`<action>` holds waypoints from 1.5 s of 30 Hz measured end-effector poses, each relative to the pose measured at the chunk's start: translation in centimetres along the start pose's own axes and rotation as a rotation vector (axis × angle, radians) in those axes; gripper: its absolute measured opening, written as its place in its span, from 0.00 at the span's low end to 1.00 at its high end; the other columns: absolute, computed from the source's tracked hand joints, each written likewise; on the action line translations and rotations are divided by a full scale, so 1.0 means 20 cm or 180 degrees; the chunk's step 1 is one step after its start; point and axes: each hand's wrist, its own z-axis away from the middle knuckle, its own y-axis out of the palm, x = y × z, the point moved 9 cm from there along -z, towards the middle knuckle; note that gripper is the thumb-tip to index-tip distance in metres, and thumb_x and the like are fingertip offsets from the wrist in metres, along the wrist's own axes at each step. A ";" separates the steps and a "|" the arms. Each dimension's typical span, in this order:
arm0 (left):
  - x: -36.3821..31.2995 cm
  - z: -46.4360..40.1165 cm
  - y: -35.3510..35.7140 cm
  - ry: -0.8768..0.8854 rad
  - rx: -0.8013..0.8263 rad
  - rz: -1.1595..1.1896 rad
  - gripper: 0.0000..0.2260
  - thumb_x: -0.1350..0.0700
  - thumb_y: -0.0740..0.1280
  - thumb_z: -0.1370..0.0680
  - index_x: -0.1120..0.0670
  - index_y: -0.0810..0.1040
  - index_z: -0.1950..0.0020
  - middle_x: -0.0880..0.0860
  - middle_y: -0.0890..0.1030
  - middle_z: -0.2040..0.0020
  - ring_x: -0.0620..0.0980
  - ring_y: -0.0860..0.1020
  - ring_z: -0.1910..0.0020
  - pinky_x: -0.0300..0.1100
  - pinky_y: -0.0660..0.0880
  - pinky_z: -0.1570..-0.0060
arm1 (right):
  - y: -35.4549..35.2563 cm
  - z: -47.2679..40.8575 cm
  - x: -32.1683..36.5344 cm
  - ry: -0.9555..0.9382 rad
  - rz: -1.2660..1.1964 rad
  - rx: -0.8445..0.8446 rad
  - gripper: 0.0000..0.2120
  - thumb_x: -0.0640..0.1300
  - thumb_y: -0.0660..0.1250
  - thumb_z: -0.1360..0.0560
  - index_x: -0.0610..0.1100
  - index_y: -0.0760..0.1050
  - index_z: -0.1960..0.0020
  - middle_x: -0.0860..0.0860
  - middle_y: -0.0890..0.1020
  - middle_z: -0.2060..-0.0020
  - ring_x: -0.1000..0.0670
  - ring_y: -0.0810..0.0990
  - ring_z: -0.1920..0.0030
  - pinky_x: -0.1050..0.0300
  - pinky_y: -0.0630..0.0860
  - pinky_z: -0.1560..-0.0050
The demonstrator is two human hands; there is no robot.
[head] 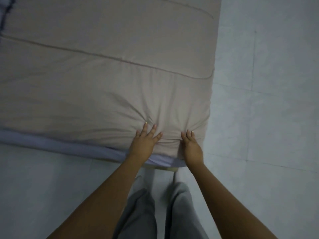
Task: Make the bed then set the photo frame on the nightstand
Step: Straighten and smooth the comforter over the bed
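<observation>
A beige quilted comforter (103,75) covers the bed and fills the upper left of the head view. Both of my hands press flat on its near right corner. My left hand (144,144) lies with fingers spread on the fabric. My right hand (190,146) rests beside it, fingers together, near the comforter's edge. Creases fan out from under my fingers. A pale lilac sheet (72,147) shows below the comforter's near edge. No photo frame or nightstand is in view.
Pale grey tiled floor (267,118) runs along the bed's right side and in front of it. My legs in grey trousers (179,213) stand at the bed's corner. A dark striped fabric (5,12) shows at the top left.
</observation>
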 end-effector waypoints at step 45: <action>3.27 0.88 0.10 -0.0650 0.0177 0.0271 0.19 0.51 0.58 0.27 0.47 0.84 0.44 0.55 0.83 0.39 0.68 0.81 0.44 0.62 0.80 0.57 | 0.99 -0.31 3.14 0.0070 0.0643 0.0423 0.24 0.39 0.44 0.19 0.44 0.56 0.23 0.45 0.54 0.22 0.42 0.49 0.21 0.49 0.70 0.33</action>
